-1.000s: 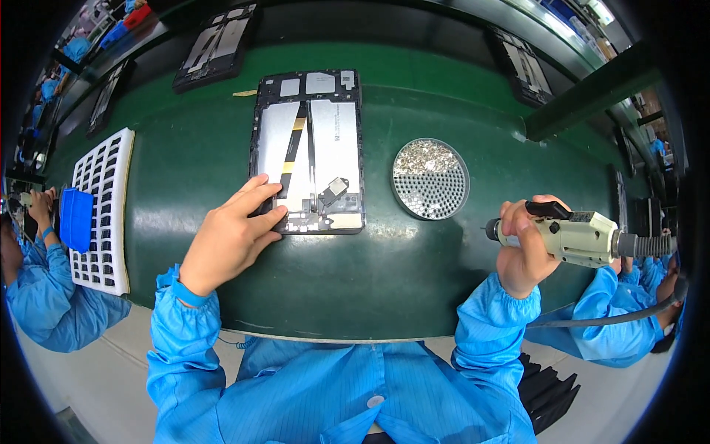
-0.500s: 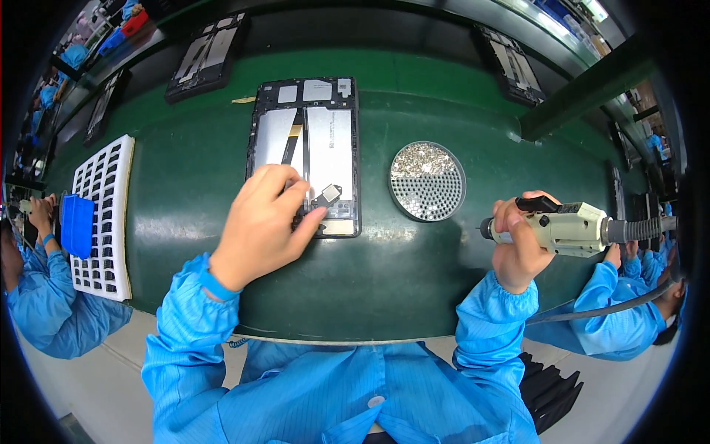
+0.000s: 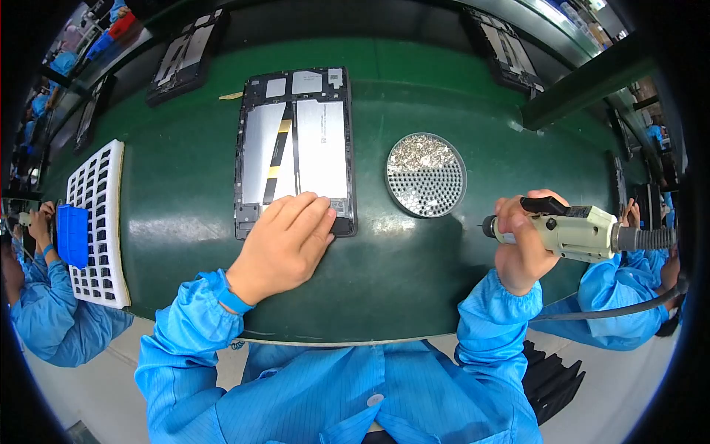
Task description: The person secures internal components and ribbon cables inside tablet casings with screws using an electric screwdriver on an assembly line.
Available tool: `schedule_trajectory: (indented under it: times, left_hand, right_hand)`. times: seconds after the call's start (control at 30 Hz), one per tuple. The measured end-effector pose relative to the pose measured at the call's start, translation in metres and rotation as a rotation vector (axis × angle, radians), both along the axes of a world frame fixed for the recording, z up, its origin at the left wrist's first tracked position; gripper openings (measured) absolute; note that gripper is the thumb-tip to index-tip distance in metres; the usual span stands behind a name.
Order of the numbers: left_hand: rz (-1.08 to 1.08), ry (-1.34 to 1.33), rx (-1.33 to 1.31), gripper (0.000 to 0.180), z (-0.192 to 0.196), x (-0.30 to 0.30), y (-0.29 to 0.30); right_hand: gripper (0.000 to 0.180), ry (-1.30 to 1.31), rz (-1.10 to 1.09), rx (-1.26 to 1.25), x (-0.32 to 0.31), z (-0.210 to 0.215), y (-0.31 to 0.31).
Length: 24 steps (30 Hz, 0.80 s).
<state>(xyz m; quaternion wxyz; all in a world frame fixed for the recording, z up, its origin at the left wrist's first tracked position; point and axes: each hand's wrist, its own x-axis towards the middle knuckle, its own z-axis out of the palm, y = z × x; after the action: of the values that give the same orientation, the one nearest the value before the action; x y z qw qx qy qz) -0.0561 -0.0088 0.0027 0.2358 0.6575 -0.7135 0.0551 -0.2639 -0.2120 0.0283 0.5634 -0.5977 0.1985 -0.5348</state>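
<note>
Rightward from its near left corner, the left hand [image 3: 285,246] has shifted across the near end of an open black-and-silver rectangular tablet [image 3: 319,152], midway between the green surface's [image 3: 355,296] near and far edges. Its fingers lie together, slightly bent; whether they grip anything is hidden. The right hand's [image 3: 526,238] fingers wrap a cream plastic screwdriver [image 3: 580,234]. Uneven pressing could misplace covered parts; a careless bit could scratch the tablet.

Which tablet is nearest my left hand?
The tablet just left of the round tray: your left hand is over its near end; others lie farther away.
</note>
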Motion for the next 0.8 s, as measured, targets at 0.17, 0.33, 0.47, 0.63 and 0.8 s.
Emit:
schedule_trajectory:
  times: [0.17, 0.33, 0.47, 0.63, 0.8]
  left_hand:
    - [0.071, -0.170, 0.018, 0.042, -0.006, -0.007, 0.004]
    - [-0.041, -0.169, 0.076, 0.040, 0.003, 0.019, 0.003]
    - [-0.151, -0.069, 0.112, 0.043, -0.002, 0.029, 0.000]
    - [-0.110, -0.038, 0.158, 0.039, -0.002, 0.019, -0.023]
    - [-0.121, 0.087, 0.120, 0.030, -0.007, 0.030, -0.024]
  right_hand:
    - [0.031, 0.010, -0.012, 0.015, 0.001, 0.000, -0.002]
    - [0.034, -0.024, 0.084, -0.034, -0.001, -0.001, -0.007]
    - [0.035, -0.013, 0.146, -0.029, 0.010, 0.008, -0.006]
    - [0.037, -0.044, 0.230, -0.021, 0.048, 0.011, 0.000]
    - [0.037, -0.022, 0.279, 0.050, 0.075, -0.004, 0.009]
